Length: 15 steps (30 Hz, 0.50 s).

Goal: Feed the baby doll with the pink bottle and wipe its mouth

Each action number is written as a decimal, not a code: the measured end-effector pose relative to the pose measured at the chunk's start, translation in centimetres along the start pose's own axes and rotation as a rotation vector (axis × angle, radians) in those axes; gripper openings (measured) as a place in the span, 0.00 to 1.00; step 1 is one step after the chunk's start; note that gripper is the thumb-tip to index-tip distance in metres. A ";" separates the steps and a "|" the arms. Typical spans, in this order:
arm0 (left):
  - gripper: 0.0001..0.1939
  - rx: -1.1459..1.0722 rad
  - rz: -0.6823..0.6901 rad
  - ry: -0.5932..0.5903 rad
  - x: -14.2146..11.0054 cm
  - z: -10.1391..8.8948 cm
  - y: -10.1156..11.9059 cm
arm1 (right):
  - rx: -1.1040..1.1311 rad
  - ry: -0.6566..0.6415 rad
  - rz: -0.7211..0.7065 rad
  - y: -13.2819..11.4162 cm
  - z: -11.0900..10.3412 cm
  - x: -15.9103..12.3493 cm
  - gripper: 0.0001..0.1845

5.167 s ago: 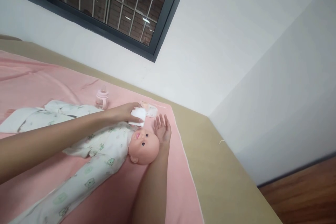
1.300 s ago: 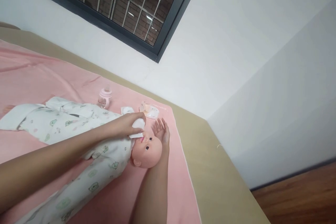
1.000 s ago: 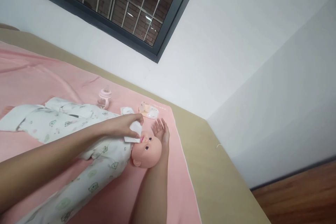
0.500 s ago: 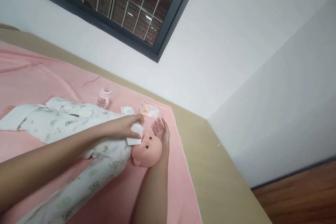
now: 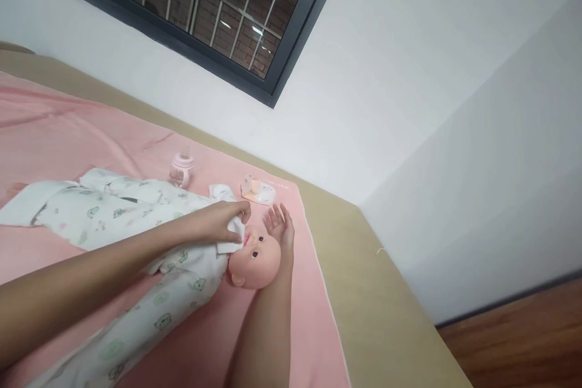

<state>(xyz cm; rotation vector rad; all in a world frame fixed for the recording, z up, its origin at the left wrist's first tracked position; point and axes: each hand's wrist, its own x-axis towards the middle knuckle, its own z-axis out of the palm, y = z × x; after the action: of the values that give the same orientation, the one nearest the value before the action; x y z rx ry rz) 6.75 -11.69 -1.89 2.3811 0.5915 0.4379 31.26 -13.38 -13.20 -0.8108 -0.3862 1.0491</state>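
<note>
A baby doll in white pyjamas with green animal prints lies on its back, its bald head towards the right. My left hand reaches across its chest, fingers closed on a white tissue beside the doll's mouth and chin. Under the doll's head passes my right forearm, and the head rests against it. Beyond the head, my right hand lies palm up with its fingers loosely spread, holding nothing.
A pink baby bottle with a handle stands behind the doll. Near the right hand lies a small clear-and-peach package. A pink blanket covers much of the tan surface, which borders a white wall below a barred window.
My left hand has drawn the tissue slightly off the doll's mouth, towards the chin, and the tissue looks more crumpled. My right arm and the doll have stayed in place.
</note>
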 end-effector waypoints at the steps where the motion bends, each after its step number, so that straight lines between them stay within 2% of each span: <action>1: 0.13 0.003 -0.003 0.005 0.0 0.0 0.0 | 0.006 0.000 0.005 0.0 0.0 0.0 0.17; 10: 0.11 0.070 -0.014 0.069 0.2 0.0 -0.1 | 0.013 -0.011 -0.001 0.0 0.0 -0.1 0.16; 15: 0.09 0.109 -0.013 0.144 0.5 0.6 -0.3 | 0.007 -0.027 -0.014 0.1 -0.1 -0.1 0.16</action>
<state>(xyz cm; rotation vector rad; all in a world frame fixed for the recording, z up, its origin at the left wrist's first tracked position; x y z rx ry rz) 7.38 -11.53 -2.47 2.4615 0.7125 0.5893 31.23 -13.52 -13.29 -0.7867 -0.4105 1.0487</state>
